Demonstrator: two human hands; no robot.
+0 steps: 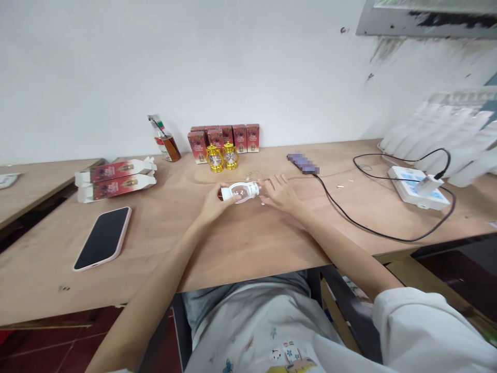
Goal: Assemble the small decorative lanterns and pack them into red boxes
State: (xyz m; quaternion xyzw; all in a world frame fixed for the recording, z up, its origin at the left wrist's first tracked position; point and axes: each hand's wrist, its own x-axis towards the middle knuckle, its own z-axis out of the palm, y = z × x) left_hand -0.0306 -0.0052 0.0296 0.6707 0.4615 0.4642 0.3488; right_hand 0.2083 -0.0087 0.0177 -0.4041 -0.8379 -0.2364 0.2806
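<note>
In front of me a small white lantern with a clear middle (pixel 243 192) lies on its side, its base to the left and its top to the right. My left hand (pixel 216 202) is closed around the base end. Just past the top end is my right hand (pixel 282 195), fingers apart and low over the table; I see nothing held in it. A tiny pale piece (pixel 263 204) lies below its thumb. Behind the white lantern are thin clear pieces (pixel 254 176), too faint to make out. Two gold lanterns (pixel 222 158) stand upright farther back.
Red boxes (pixel 246 139) line the wall beside a bottle of brown liquid (pixel 167 145). Unfolded red cartons (pixel 118 178) and a phone (pixel 104 238) lie left. Rightward are a second phone (pixel 303 163), a black cable (pixel 349 223), a power strip (pixel 417 187) and white plastic pieces (pixel 442 124).
</note>
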